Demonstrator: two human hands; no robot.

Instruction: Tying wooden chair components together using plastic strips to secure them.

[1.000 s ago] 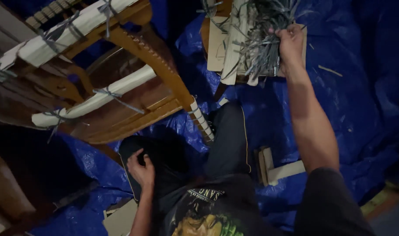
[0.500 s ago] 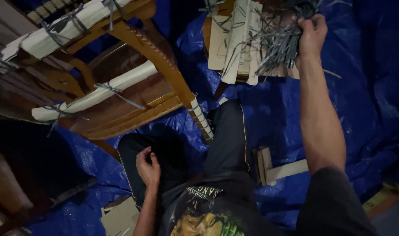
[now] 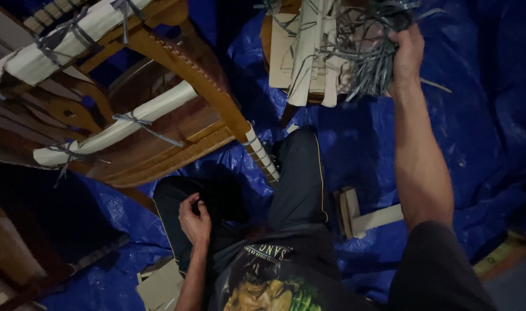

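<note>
Grey plastic strips [image 3: 369, 60], thin, flat and tangled into a loose bundle, hang leftward and below the right hand [image 3: 407, 55], whose fingers are clenched around their upper ends. Just left of the grip, the strands drape over cardboard-wrapped wooden pieces [image 3: 309, 52]. The left hand [image 3: 195, 222] rests loosely curled on the dark trouser leg [image 3: 297, 178], grasping nothing.

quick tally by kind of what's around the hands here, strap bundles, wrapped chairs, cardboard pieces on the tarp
grey strap bundle held in the right hand: 1
wooden chair with white padding tied on: 1
padded piece under the straps: 1
loose cardboard pieces on the blue tarp: 2, the second by the left hand
total: 5
</note>
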